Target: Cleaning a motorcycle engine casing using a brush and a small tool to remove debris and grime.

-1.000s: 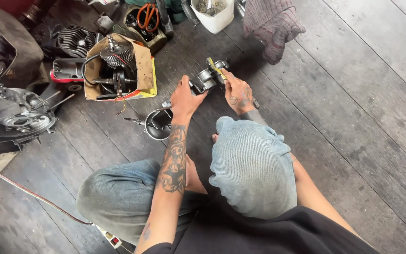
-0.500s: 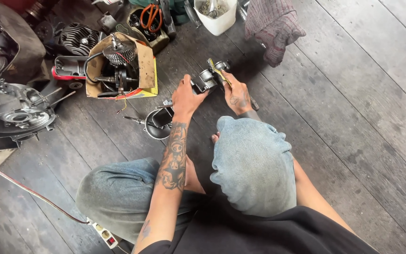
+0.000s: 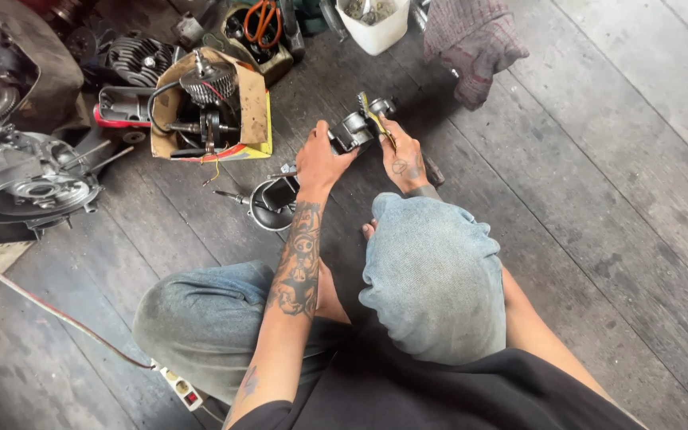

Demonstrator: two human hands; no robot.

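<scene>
I sit on a dark wooden floor with my knees up in faded jeans. My left hand grips the near end of a small grey metal engine part held above the floor. My right hand holds the part's far side, with a yellow-handled tool pinched against it. Just below my left hand, a round metal engine piece with a thin shaft lies on the planks.
A cardboard box with a small engine and wires sits at the left. Further left lie a large engine casing and a finned cylinder. A white bucket, an orange-handled pliers box and a checked cloth are at the top. A power strip lies near my left leg.
My view has drifted slightly, so the floor items sit a little lower and to the left. Both hands stay on the grey part with almost no movement.
</scene>
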